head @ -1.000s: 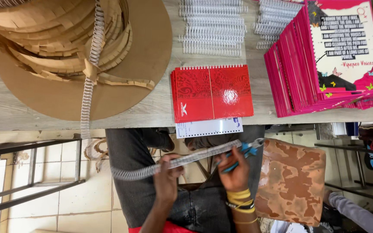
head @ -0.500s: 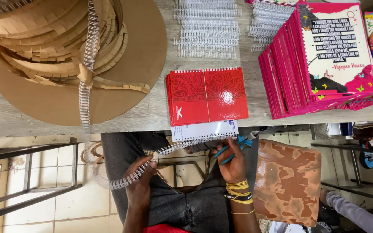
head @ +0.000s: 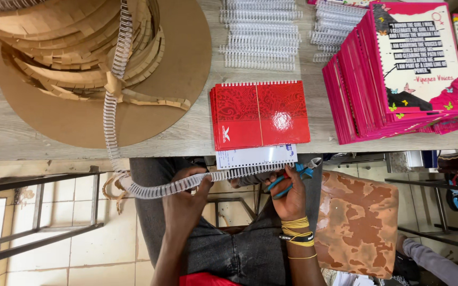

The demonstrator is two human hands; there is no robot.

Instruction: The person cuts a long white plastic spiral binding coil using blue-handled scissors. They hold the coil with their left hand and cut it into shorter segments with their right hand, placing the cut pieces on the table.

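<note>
Below the table edge | left hand [head: 184, 204] now pinches the wire coil [head: 186, 182] nearer the cutters | right hand [head: 291, 198] squeezes blue cutters [head: 292, 179] at the coil's end | coil pulled straighter than before.

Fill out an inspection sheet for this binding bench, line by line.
Surface: grey wood-grain tabletop, crowded.
Job's things: white double-loop binding wire strip trailing off a brown cardboard spool; blue-handled cutting pliers at the strip's end.
Clutter: red glossy spiral notebooks; cut white wire lengths; stack of pink-edged printed notebooks.
Grippers: left hand holds the strip; right hand grips the pliers.
Cables: nothing seen.
Surroundings: tiled floor, metal frame, mottled brown cushion.
</note>
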